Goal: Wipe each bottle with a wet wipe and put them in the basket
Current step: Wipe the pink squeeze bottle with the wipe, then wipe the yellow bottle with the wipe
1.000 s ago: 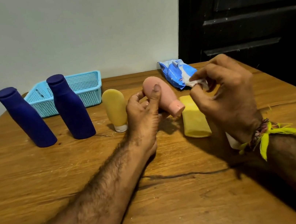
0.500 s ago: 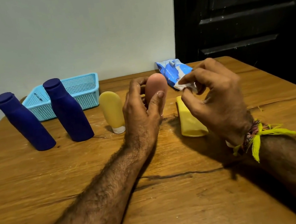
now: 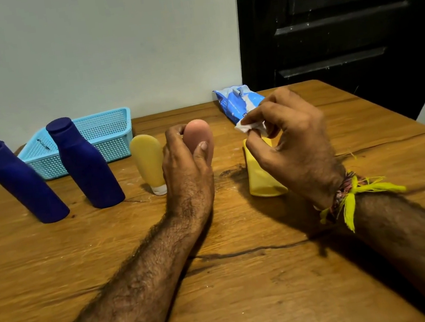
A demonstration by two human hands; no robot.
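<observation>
My left hand (image 3: 185, 162) grips a pink squeeze bottle (image 3: 199, 136) upright over the table's middle, thumb and fingers wrapped round it. My right hand (image 3: 290, 143) pinches a crumpled white wet wipe (image 3: 249, 127) just right of the pink bottle, a small gap between them. A yellow squeeze bottle (image 3: 149, 163) stands on its white cap left of my left hand. Another yellow bottle (image 3: 260, 181) lies on the table, partly under my right hand. Two dark blue bottles (image 3: 20, 181) (image 3: 83, 163) stand at the left. The light blue basket (image 3: 108, 133) sits at the back left.
A blue wet wipe packet (image 3: 235, 102) lies at the back of the wooden table (image 3: 251, 279), behind my right hand. A small dark item lies inside the basket. A black door stands behind the table's right side, a pale wall behind the left.
My left hand has turned the pink bottle from tilted, cap towards me, to upright. My right hand with the wipe has drifted slightly left.
</observation>
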